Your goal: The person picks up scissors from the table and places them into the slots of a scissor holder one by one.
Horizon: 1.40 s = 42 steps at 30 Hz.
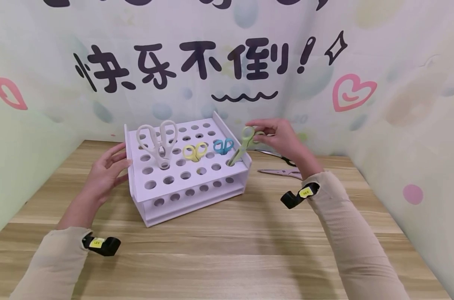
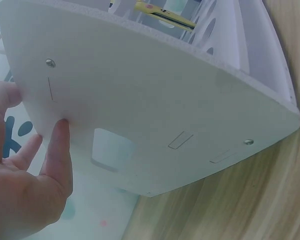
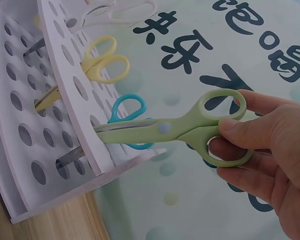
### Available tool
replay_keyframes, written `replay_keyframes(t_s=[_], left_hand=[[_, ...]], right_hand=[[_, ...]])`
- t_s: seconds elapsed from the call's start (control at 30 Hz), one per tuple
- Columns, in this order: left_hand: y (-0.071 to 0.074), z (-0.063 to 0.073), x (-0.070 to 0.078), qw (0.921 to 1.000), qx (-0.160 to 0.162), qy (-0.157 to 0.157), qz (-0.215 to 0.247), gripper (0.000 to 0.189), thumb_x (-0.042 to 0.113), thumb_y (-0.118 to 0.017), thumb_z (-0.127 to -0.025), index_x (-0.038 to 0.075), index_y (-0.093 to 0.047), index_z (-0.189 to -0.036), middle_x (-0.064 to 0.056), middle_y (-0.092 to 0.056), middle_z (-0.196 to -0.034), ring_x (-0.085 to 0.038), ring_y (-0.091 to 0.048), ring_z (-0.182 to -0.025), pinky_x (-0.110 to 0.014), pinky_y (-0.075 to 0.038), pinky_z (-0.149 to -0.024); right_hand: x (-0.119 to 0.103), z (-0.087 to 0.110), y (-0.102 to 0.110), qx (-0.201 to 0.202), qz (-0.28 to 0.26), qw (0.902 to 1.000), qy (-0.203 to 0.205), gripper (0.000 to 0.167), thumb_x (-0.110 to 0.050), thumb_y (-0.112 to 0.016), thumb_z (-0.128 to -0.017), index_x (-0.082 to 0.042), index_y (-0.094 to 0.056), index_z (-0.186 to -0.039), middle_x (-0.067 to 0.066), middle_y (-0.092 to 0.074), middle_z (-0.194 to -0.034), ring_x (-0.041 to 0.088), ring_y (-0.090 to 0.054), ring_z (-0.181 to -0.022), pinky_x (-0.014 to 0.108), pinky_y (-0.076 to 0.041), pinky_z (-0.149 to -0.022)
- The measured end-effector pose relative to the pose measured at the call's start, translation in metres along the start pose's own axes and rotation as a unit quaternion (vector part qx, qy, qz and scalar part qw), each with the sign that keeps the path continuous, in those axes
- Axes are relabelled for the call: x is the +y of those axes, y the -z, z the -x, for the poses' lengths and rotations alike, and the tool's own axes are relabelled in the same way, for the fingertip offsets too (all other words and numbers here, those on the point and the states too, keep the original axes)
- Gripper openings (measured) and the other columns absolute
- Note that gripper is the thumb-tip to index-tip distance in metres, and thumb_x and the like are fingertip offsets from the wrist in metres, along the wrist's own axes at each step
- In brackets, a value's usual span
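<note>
A white rack [image 1: 160, 189] with rows of round holes stands at an angle on the table. My left hand [image 1: 104, 173] is at its left side panel [image 2: 115, 90], thumb and fingertips touching the panel in the left wrist view. My right hand [image 1: 283, 135] pinches the handle loops of light green scissors [image 3: 155, 131]. Their blades slant through a hole at the rack's front right corner, the tip showing at a lower-shelf hole in the right wrist view. White scissors [image 1: 160, 152], yellow scissors [image 1: 195, 156] and teal scissors [image 1: 223, 151] stand in other holes, handles up.
Black-handled scissors [image 1: 288, 161] and pink scissors [image 1: 280, 171] lie on the wooden table [image 1: 212, 258] right of the rack, partly behind my right wrist. A printed backdrop [image 1: 197, 100] rises close behind the rack. Side walls enclose the table left and right.
</note>
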State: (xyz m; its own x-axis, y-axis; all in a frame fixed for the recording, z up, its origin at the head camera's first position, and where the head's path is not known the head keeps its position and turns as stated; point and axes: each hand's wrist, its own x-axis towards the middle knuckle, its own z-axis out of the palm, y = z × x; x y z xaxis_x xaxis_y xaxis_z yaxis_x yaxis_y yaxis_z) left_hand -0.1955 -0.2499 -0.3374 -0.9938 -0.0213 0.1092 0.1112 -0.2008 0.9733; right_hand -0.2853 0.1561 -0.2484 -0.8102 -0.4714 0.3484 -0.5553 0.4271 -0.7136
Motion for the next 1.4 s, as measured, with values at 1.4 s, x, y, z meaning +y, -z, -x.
replay_keyframes(t_s=[1.4], left_hand=[[-0.002, 0.001, 0.001, 0.9999, 0.009, 0.005, 0.000, 0.060, 0.008, -0.060, -0.088, 0.014, -0.033, -0.142, 0.001, -0.044, -0.115, -0.004, -0.057, -0.089, -0.019, -0.052, -0.069]], right_hand=[[-0.003, -0.024, -0.040, -0.129, 0.100, 0.9863, 0.022, 0.030, 0.007, -0.066, -0.079, -0.009, -0.071, -0.105, 0.006, -0.066, -0.103, 0.017, -0.058, -0.087, 0.030, -0.050, -0.076]])
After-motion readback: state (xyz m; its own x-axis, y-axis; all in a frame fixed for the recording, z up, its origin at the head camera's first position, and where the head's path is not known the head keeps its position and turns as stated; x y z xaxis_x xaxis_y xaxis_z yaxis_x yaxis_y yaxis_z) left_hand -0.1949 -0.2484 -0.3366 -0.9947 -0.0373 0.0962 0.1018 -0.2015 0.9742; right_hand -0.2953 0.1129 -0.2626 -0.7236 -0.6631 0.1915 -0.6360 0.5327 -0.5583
